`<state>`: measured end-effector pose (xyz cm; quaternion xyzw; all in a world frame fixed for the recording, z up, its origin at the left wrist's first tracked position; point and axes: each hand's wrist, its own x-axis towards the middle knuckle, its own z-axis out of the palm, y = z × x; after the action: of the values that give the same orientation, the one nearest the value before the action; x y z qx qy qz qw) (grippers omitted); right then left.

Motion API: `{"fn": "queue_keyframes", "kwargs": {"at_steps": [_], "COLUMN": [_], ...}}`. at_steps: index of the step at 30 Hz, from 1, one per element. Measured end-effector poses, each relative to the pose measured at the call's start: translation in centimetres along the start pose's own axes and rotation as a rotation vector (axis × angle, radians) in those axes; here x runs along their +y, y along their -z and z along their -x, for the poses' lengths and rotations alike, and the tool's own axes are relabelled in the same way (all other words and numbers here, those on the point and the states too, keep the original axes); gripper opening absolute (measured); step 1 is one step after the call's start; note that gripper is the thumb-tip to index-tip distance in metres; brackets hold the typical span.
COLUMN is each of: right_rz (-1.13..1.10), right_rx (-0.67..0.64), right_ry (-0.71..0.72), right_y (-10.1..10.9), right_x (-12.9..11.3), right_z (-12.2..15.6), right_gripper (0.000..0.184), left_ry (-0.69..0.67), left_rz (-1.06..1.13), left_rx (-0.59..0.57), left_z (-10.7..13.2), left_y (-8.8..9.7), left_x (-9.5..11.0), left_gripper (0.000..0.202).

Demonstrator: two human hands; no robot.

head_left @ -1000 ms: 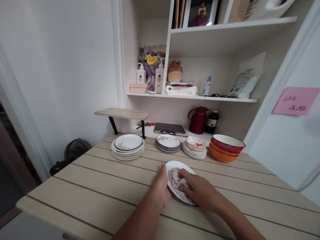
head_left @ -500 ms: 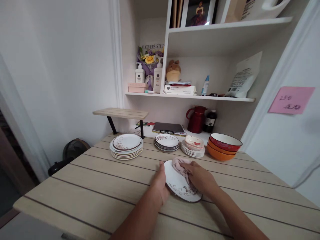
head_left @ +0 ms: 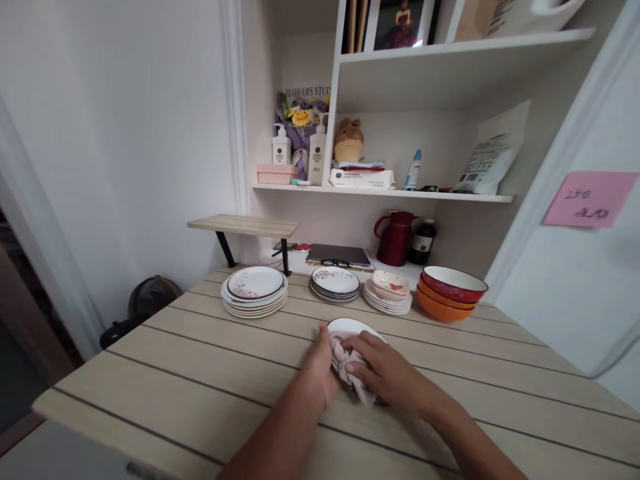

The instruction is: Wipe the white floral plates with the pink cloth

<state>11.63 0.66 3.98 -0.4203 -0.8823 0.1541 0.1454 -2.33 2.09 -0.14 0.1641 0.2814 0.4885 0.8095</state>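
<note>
A white plate (head_left: 357,326) with a dark rim is tilted above the table, mostly covered by a cloth and my right hand. My left hand (head_left: 320,367) grips its left edge, thumb on the rim and fingers underneath. In my right hand (head_left: 383,370) is a bunched pale pink cloth (head_left: 345,360), pressed against the plate's face on the left side. Beyond my hands stand a stack of small patterned plates (head_left: 335,281) and a stack of white saucers (head_left: 387,303) with a heart-patterned dish (head_left: 390,285) on top.
Stacked bowls (head_left: 450,293), red over orange, stand at the right. Larger plates (head_left: 255,283) are stacked at the left beside a small raised shelf (head_left: 243,225). A red jug (head_left: 396,239) and dark bottle (head_left: 423,241) stand behind. The slatted table's (head_left: 165,373) left edge is visible.
My right hand has slid the cloth left and toward me across the plate, from its upper right part to the left side near my left thumb. The view has shifted slightly.
</note>
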Motion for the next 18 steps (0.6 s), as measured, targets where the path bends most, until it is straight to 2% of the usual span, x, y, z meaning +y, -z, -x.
{"fn": "queue_keyframes", "kwargs": {"at_steps": [4,8,13,18], "right_rz": [0.134,0.198,0.083,0.019], "right_rx": [0.051,-0.011,-0.121,0.017], "right_ry": [-0.110,-0.255,-0.159,-0.078], "right_y": [-0.2,0.7,1.0,-0.7], "right_x": [1.7,3.0,2.0,0.5], "right_z": [-0.6,0.5,1.9,-0.4], "right_gripper": [0.038,0.039,0.036,0.034], "left_ry": [0.020,0.028,0.041,0.007], "left_rz": [0.000,-0.016,-0.018,-0.009], "left_rx": [-0.029,0.011,-0.011,-0.027], "left_z": [0.1,0.2,0.0,-0.2], "left_y": [-0.3,-0.3,0.2,0.1], "left_x": [0.0,0.0,-0.2,-0.1], "left_gripper": [0.067,0.068,0.072,0.072]}}
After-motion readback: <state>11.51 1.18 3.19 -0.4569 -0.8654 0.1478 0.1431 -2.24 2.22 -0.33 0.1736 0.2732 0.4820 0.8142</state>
